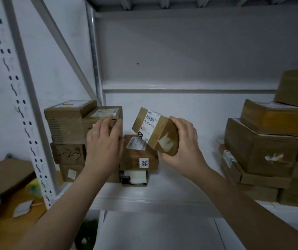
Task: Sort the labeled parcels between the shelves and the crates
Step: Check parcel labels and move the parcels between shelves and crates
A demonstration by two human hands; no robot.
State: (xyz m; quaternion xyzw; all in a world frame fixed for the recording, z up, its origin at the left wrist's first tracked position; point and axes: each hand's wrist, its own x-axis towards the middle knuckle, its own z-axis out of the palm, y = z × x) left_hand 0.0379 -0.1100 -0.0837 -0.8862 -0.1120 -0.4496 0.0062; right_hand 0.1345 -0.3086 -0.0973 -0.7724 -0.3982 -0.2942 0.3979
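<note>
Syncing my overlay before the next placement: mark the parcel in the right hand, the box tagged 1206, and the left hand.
held parcel (150,128): head view, on its labelled face.
box tagged 1206 (132,160): head view, front face, left of the tag.
left hand (104,139): head view, back of the hand.

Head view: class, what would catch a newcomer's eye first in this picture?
The small labelled parcel, tilted in mid-air at the centre and gripped by the right hand. Next, the left hand touching the brown box stack at the left of the white shelf, and bigger boxes piled at the right.
</note>
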